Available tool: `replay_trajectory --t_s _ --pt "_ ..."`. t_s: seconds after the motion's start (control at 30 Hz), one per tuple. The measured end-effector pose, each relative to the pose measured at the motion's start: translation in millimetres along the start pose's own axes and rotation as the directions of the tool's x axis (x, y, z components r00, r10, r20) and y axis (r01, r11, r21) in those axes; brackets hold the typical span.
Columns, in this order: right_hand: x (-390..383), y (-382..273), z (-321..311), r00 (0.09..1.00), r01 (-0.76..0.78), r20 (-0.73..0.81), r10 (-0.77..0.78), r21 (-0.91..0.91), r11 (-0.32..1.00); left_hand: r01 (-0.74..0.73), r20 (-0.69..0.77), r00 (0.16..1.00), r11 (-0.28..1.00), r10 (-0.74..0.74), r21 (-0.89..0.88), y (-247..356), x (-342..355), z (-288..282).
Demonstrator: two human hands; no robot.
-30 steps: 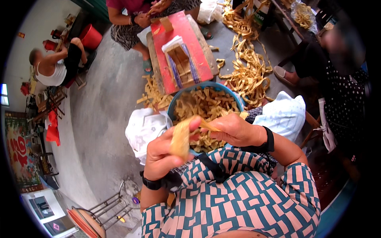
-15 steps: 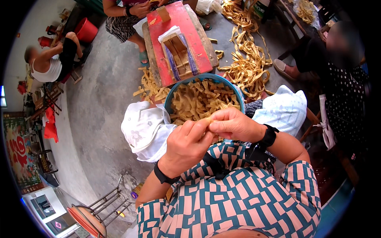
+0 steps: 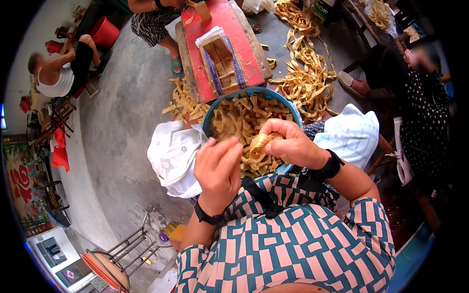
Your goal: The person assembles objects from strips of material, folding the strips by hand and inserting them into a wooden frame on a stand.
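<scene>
My right hand [image 3: 289, 145] pinches a looped yellow-tan strip [image 3: 258, 145] over a blue tub [image 3: 211, 108] full of short, folded tan pieces [image 3: 249, 110]. My left hand [image 3: 219, 171] is just left of the loop, its fingers loosely bent and partly apart, with nothing visible in them. A white cloth [image 3: 168, 151] with grey patterns lies left of the tub and a pale blue cloth [image 3: 347, 139] right of it. Beyond the tub stands a red board [image 3: 237, 29] on worn wood, bearing a wooden holder [image 3: 220, 61] with purple-edged sides.
Long strips [image 3: 308, 83] and short pieces [image 3: 178, 100] lie on the floor. Co-workers sit at the left [image 3: 58, 78], top [image 3: 151, 29] and right [image 3: 420, 112]. A metal-framed stool [image 3: 105, 268] stands at lower left, a red bucket [image 3: 105, 34] at upper left.
My hands met at a strip half a second ago; now they are apart. The right has risen slightly with the strip looped in its fingers; the left has moved left and loosened.
</scene>
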State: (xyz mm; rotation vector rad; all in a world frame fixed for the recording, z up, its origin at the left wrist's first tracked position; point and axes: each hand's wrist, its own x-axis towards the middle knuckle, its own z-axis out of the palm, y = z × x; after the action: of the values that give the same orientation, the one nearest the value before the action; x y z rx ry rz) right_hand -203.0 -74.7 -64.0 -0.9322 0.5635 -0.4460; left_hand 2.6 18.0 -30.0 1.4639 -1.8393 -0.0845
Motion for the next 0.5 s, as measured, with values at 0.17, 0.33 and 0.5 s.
replay_trajectory --t_s 0.17,0.33,0.5 --pt "3 -1 10 0.993 0.098 -0.064 -0.103 -0.077 0.992 -0.072 0.187 0.981 0.992 0.051 0.107 22 2 -7" --pt "0 -2 11 0.98 0.196 0.069 -0.185 -0.199 0.96 0.34 0.348 0.913 0.871 -0.215 -0.355 0 -4 5" --pt "-1 -6 6 0.958 0.283 0.123 -0.259 -0.545 0.789 0.629 0.553 0.754 0.634 -0.355 -0.45 -3 1 4"
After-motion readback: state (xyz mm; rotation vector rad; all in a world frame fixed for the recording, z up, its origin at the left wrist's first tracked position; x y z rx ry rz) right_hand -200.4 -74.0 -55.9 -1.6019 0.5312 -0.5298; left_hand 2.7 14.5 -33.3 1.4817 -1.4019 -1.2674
